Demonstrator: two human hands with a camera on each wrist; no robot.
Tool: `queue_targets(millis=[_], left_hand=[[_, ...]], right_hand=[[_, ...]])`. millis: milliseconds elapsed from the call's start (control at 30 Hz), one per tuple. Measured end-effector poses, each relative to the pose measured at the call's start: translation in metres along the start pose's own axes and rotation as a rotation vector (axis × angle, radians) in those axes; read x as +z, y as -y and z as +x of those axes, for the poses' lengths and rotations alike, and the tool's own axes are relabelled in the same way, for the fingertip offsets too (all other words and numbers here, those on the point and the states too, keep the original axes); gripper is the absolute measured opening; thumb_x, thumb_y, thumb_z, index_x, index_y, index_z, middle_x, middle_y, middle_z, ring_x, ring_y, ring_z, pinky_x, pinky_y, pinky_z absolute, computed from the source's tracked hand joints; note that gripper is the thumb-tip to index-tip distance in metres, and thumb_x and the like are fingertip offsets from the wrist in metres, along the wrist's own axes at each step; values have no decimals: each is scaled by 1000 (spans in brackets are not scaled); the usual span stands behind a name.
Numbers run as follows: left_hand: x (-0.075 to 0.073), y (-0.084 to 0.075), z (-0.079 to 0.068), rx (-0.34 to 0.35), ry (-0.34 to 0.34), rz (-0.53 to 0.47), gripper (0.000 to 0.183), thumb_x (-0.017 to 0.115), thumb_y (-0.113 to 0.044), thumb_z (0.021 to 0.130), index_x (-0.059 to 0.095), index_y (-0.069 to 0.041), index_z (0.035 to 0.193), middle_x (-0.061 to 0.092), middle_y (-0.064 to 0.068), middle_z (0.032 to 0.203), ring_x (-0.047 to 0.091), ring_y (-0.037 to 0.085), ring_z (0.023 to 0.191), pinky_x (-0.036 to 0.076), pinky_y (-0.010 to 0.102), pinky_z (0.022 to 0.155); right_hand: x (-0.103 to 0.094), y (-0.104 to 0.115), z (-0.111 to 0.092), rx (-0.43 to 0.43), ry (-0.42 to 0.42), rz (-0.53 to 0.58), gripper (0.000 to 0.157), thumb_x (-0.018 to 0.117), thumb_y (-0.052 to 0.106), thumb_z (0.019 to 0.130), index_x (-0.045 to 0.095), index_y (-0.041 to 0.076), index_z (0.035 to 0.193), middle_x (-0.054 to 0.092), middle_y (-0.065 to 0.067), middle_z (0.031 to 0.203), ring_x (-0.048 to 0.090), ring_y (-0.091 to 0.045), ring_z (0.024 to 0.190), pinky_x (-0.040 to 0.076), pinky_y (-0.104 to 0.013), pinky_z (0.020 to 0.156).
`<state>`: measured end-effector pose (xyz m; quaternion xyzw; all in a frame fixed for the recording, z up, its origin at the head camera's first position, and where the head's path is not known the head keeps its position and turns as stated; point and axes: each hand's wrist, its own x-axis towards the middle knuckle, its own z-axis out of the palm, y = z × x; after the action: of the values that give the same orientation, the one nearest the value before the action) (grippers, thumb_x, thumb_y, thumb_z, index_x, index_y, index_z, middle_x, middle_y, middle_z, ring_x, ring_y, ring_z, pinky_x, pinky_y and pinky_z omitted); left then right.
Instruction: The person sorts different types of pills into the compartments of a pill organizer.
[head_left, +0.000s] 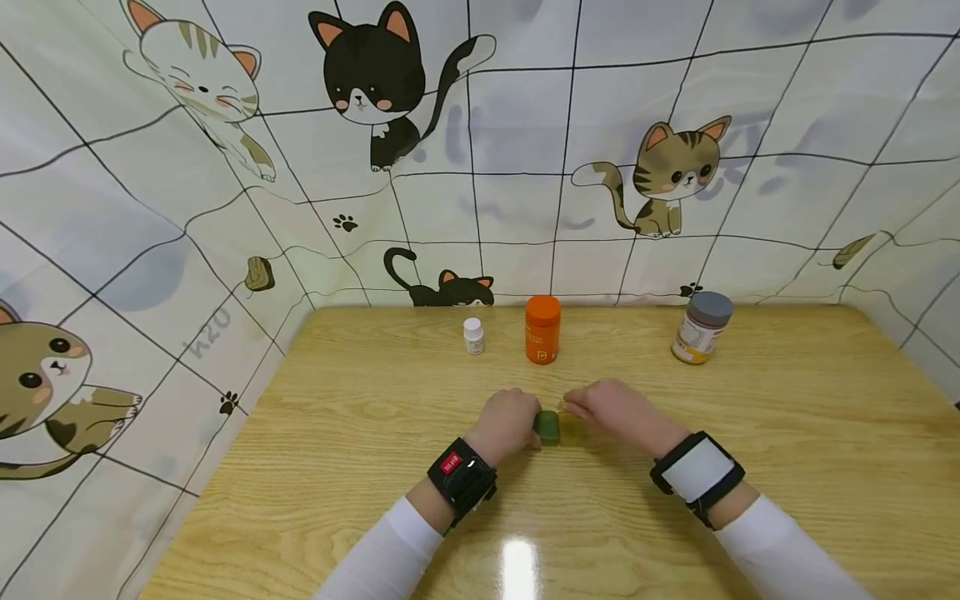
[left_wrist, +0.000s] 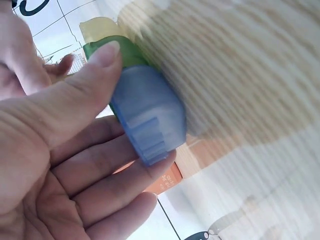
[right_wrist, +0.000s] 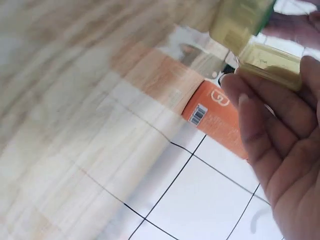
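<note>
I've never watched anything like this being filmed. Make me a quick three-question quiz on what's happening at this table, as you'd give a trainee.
1. Multiple choice: which stands between the other two on the table?
a) the white bottle
b) the orange bottle
c) the grey-topped jar

2. True or false: the left hand is holding the grey-topped jar.

3. Fill in the colour: the right hand touches the open ____ lid of the small box.

Key:
1. b
2. False; it holds the small box.
3. Yellow
</note>
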<state>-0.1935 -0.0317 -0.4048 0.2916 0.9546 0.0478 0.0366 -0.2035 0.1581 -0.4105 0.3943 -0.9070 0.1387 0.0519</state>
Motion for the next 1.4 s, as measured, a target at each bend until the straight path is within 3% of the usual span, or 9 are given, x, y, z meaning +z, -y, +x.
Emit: queue_targets(millis=[167,367,933,1100,1267,1333,1400], left_hand=[[-3,-1,2,9,12,36,29,83,-29,64,64,-12,77,52,-6,65,45,8,59,40,21,53],[-1,-1,5,25,17,72,29,83,-30,65,64,-11,77,55,-5,65,47,8,58,41,22,54],[-2,0,9,21,-17,51,31,84,-29,63,65,-11,79,57,-4,67,48,8,59,42,21,53],[-2,0,9,14,-11,55,31,84,-30,64,65,-11,80,57,-3,69,48,9,60,42,22,53],[-3,0,10,2,0,41,31,84,-28,64,66,-10,82,59,-2,70,50,10,60,44,21,53],[-2,0,11,-4,3,31,31,84,-28,64,67,-10,82,59,-2,70,50,9,59,44,21,52],[-2,0,10,-6,8,21,32,84,-29,64,67,-9,83,59,-2,70,49,9,59,43,21,52]], right_hand=[[-4,-8,16,120,-84,-46,15,63,11,86,58,10,72,43,5,57,39,-9,52,38,-26,50],[-1,-16,28,196,14,-12,17,60,3,86,57,8,70,41,3,58,37,-11,53,34,-26,51],[10,-28,28,215,16,54,20,57,-2,85,54,8,68,37,3,58,35,-11,54,31,-24,51],[-2,-30,33,245,47,77,11,56,8,89,63,1,86,49,1,62,41,-10,54,38,-25,51],[-19,-36,46,305,-22,103,34,58,25,91,59,-5,108,60,-9,74,52,-18,61,47,-34,56],[-24,-37,53,350,-65,131,47,59,31,90,52,-5,120,62,-18,93,57,-26,77,49,-41,66],[-28,-37,61,390,-95,170,62,61,35,89,40,-5,131,54,-25,115,53,-34,98,46,-49,80]])
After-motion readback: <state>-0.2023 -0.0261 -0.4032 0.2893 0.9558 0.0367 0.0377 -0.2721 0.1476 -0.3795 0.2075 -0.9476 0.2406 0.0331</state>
